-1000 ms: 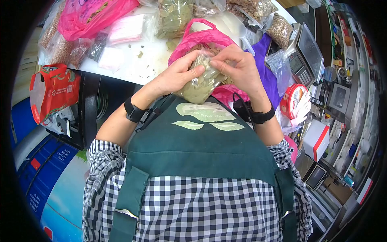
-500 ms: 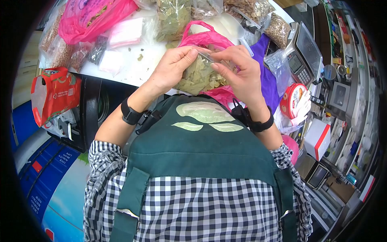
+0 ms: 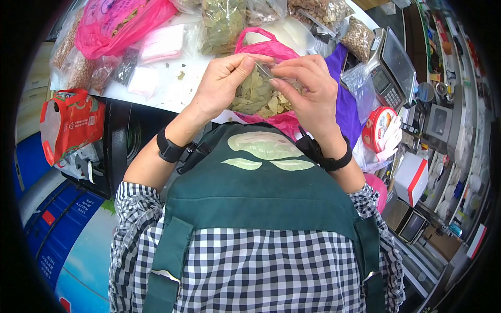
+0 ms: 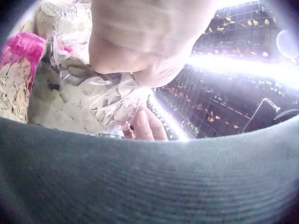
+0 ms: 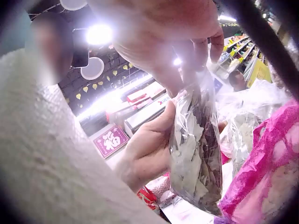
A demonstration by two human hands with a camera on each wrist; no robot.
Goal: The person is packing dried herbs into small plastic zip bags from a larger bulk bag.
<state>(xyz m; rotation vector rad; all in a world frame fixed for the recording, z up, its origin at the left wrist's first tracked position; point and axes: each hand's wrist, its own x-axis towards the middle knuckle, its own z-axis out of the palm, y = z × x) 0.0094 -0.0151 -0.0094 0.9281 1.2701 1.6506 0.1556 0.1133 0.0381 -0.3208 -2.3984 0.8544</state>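
A white tabletop is extending beyond the fingers, bearing stray leaf fragments; a digital scale is standing to their right. The left hand and right hand are pinching the upper edge of a transparent, creased plastic bag, hanging just below the fingertips. Flat, pale-green dried leaves are filling it. A thin, crinkled pink carrier bag is showing behind.

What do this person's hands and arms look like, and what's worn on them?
The left hand and right hand are ungloved. Each arm has a black wristband, with a small black device beside it. Black-and-white checked sleeves end above the wristbands.
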